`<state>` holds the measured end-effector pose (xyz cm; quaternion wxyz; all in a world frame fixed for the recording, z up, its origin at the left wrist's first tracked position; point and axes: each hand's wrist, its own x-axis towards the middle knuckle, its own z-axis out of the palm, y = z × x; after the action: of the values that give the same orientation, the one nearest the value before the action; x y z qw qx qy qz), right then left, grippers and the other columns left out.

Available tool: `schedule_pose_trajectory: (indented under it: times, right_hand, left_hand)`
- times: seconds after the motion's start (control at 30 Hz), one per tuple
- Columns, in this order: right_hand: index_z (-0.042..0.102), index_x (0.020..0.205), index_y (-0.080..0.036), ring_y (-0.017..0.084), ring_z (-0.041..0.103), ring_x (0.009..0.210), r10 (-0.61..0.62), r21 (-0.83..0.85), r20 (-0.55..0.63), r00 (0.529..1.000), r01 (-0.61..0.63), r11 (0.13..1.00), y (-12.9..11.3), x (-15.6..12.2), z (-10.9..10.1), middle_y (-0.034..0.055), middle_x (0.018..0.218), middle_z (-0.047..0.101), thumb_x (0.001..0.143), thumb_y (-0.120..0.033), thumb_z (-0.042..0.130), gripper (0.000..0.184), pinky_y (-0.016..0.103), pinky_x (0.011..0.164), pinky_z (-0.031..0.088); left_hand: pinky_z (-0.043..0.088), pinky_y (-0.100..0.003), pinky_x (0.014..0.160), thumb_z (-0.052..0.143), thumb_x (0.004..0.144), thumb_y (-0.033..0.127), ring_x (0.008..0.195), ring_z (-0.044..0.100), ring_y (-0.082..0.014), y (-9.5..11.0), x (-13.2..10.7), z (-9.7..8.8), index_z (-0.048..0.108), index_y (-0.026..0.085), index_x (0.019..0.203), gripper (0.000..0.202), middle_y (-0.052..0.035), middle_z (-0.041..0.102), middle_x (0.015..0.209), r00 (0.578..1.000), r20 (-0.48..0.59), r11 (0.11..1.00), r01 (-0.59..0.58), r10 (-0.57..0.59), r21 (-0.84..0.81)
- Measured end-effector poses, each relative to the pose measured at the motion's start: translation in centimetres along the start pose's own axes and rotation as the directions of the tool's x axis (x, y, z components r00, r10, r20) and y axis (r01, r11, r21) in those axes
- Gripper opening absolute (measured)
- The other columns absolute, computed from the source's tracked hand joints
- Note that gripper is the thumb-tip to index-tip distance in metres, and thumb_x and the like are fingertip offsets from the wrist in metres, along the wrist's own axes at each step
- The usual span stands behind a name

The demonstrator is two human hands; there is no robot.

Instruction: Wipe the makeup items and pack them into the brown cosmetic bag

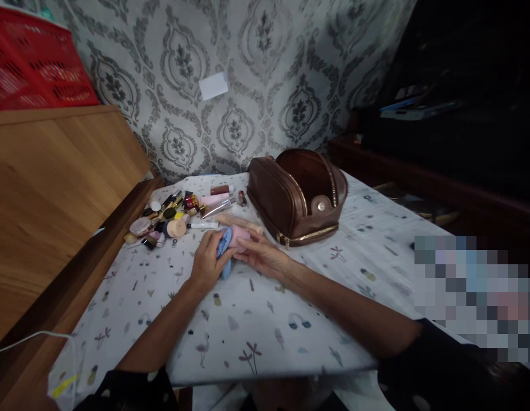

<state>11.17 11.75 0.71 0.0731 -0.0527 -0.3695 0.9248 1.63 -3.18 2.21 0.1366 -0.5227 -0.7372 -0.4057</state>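
Note:
In front of me, over the middle of the table, my right hand is wrapped round a small pink container. My left hand grips a blue cloth and presses it against the container's left end. The kind of container cannot be made out, since fingers cover part of it. Just beyond my hands lies a beige tube. A brown toiletry bag stands to the right with its zipped top gaping open.
Several cosmetics lie in a heap at the table's left rear, among them a round-capped jar and a silvery tube. A patterned cloth covers the table. Left are a wooden panel and a red basket; a white cable hangs nearby.

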Motion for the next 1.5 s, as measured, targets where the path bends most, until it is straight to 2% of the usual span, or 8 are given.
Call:
schedule_pose_trajectory:
  times: [0.17,0.4,0.6,0.73,0.87,1.03,1.23,1.5]
  right_hand:
    - [0.064,0.103,-0.023,0.014,0.068,0.094,-0.058,-0.029,-0.025,0.998,0.058,0.998,-0.2,0.0,0.3,0.0,0.106,0.07,0.064,-0.022,0.089,0.047,0.028,0.085,0.059]
    - [0.059,0.104,-0.023,0.016,0.066,0.095,-0.188,-0.139,-0.066,0.98,0.177,0.974,0.3,0.3,0.3,-0.0008,0.099,0.068,0.06,-0.026,0.091,0.054,0.03,0.085,0.056]
    - [0.059,0.103,-0.023,0.019,0.064,0.096,-0.268,-0.266,-0.076,0.96,0.239,0.934,0.6,0.7,-0.5,0.0009,0.1,0.068,0.056,-0.032,0.092,0.059,0.034,0.086,0.054]
    - [0.059,0.104,-0.023,0.019,0.065,0.097,-0.234,-0.264,-0.052,0.971,0.213,0.941,0.6,0.5,-0.4,0.0016,0.102,0.067,0.058,-0.033,0.092,0.057,0.034,0.083,0.056]
    - [0.062,0.104,-0.021,0.018,0.066,0.097,-0.182,-0.234,-0.032,0.983,0.169,0.957,0.3,0.2,0.2,0.0022,0.104,0.067,0.06,-0.03,0.091,0.054,0.033,0.082,0.058]
    - [0.063,0.108,-0.019,0.015,0.069,0.09,-0.063,-0.131,0.056,0.996,0.07,0.989,-0.2,-0.4,0.7,0.0027,0.101,0.07,0.066,-0.037,0.089,0.053,0.029,0.08,0.06]
    - [0.058,0.108,-0.022,0.014,0.068,0.079,-0.033,-0.137,0.05,0.998,0.039,0.99,0.2,-0.2,0.5,-0.001,0.09,0.068,0.065,-0.043,0.089,0.057,0.024,0.062,0.06]
    - [0.059,0.098,-0.02,0.013,0.064,0.073,-0.035,-0.127,0.018,0.999,0.037,0.991,-0.3,-0.4,1.2,-0.002,0.081,0.066,0.057,-0.049,0.091,0.06,0.022,0.055,0.055]
  left_hand:
    - [0.046,-0.03,0.078,0.06,0.092,0.042,0.085,0.056,-0.0184,-0.1,-0.1,-0.1,0.058,0.021,0.1,0.022,-0.0014,0.059,0.089,0.995,0.02,0.992,0.099,-0.101,0.083]
    - [0.037,-0.027,0.064,0.06,0.089,0.045,0.065,0.048,-0.014,-0.2,-0.3,0.2,0.046,0.022,0.072,0.032,0.0045,0.051,0.069,0.983,0.024,0.976,0.175,-0.18,0.129]
    - [0.047,-0.029,0.078,0.055,0.093,0.035,0.083,0.059,-0.0174,0.4,-0.3,0.2,0.059,0.022,0.098,0.014,-0.0016,0.061,0.088,0.999,0.013,0.999,0.032,-0.033,0.018]
    - [0.047,-0.036,0.098,0.054,0.094,0.033,0.109,0.058,-0.0225,0.5,-0.2,0.1,0.056,0.022,0.124,0.031,-0.0086,0.06,0.113,1.0,0.014,1.0,-0.025,0.025,0.002]
    - [0.041,-0.041,0.108,0.052,0.096,0.035,0.123,0.053,-0.0247,0.3,0.0,0.0,0.05,0.021,0.135,0.042,-0.0116,0.056,0.126,0.997,0.072,0.999,-0.004,0.006,-0.04]
    - [0.045,-0.042,0.105,0.059,0.092,0.04,0.117,0.057,-0.0258,-0.1,0.0,-0.2,0.048,0.02,0.137,0.051,-0.0106,0.059,0.125,0.989,0.135,0.976,0.091,-0.065,-0.2]
    - [0.054,-0.037,0.09,0.068,0.082,0.05,0.101,0.065,-0.0242,-0.6,0.1,0.2,0.058,0.017,0.124,0.054,-0.0068,0.068,0.111,0.942,0.18,0.858,0.332,-0.283,-0.391]
    - [0.054,-0.036,0.092,0.074,0.073,0.055,0.111,0.064,-0.0284,-1.3,0.3,-0.7,0.06,0.018,0.127,0.066,-0.0078,0.069,0.117,0.857,0.19,0.748,0.511,-0.478,-0.424]
